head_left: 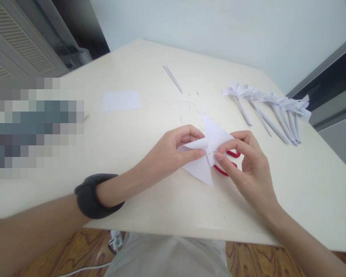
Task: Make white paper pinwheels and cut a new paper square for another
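Between my hands is a white paper pinwheel [217, 132], its blades partly folded toward the centre. My left hand [180, 148] pinches its left side, thumb on a folded blade near the middle. On the right, my right hand [245, 161] grips the paper close to the centre between thumb and fingers. Red-handled scissors [223, 170] lie on the table beneath the pinwheel, their blades hidden by paper and hand.
Several finished paper pinwheels on rolled sticks [272, 102] lie in a row at the right. Two thin paper rolls [173, 79] rest at the back, near small paper scraps [197, 93]. A white paper sheet [121, 100] lies to the left. The table's front edge [175, 232] is close to my lap.
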Tool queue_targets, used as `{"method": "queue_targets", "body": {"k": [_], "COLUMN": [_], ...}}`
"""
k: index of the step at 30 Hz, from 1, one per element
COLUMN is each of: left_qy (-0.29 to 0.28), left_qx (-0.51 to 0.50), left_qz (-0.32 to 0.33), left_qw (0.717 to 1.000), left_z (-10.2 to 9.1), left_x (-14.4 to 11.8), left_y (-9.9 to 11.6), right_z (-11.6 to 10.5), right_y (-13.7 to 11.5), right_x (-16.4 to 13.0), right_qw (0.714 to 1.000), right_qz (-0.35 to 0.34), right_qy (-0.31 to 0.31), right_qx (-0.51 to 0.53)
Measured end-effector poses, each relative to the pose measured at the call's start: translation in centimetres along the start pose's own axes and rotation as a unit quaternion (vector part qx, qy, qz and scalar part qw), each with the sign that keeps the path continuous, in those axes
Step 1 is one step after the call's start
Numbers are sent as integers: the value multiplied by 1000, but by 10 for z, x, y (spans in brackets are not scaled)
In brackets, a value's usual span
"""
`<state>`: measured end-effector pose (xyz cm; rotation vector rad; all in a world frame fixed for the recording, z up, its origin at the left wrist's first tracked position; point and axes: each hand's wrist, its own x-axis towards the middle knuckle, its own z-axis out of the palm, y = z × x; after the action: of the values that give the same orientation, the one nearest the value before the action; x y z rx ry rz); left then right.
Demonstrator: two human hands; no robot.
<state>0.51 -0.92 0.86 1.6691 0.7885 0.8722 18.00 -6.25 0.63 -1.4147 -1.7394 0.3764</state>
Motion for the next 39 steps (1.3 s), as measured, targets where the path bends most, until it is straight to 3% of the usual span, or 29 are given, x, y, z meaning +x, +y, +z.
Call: {"method": "queue_targets", "body": {"k": [12,26,39], "left_qy": [-1,0,4], "left_qx": [37,58,58], "left_qz": [18,12,30], "left_qw": [999,998,998], "left_z": [4,5,6], "left_x": [-4,-6,-6], "left_y": [2,4,0], "right_z": [5,7,9], "right_y": [-3,-6,0], "right_x": [-1,-2,-2], "right_qw": [999,999,1000], "right_qz": [27,20,17], "right_qy": [-17,-2,12], "right_qx": [22,-26,-1]}}
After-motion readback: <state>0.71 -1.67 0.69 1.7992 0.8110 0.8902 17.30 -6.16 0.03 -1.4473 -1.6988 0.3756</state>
